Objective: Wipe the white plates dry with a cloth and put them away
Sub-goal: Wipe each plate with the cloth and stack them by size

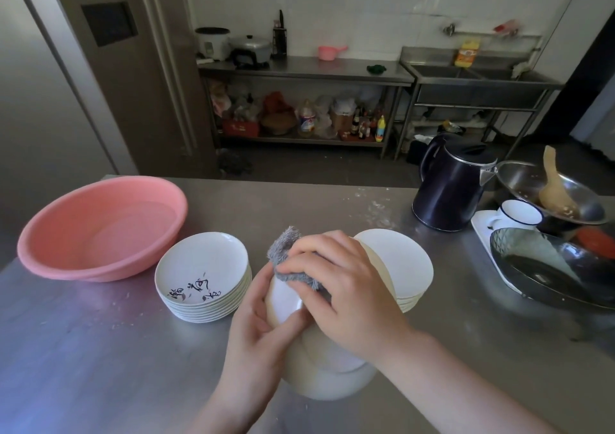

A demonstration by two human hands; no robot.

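**Mid-wipe: one plate in hands, two stacks on table**

Left hand (256, 327) grips a white plate (286, 304) by its edge, tilted up above the steel table (100, 350). Right hand (339, 287) is curled over a grey cloth (286, 260), pressing it against the plate's face. Below the hands, more white plates (329, 380) sit on the table; count unclear, partly hidden by the wrists.

Stack of white plates with black writing (203, 274) sits left of the hands, face up. Another stack (399, 267) sits right behind the right hand, appears face down. Pink basin (100, 227) is far left, just beside the written stack. Black kettle (449, 184) stands at the right rear; beside it a metal bowl with a wooden spoon (552, 187), a white mug (519, 215) and a dark glass dish (549, 267).
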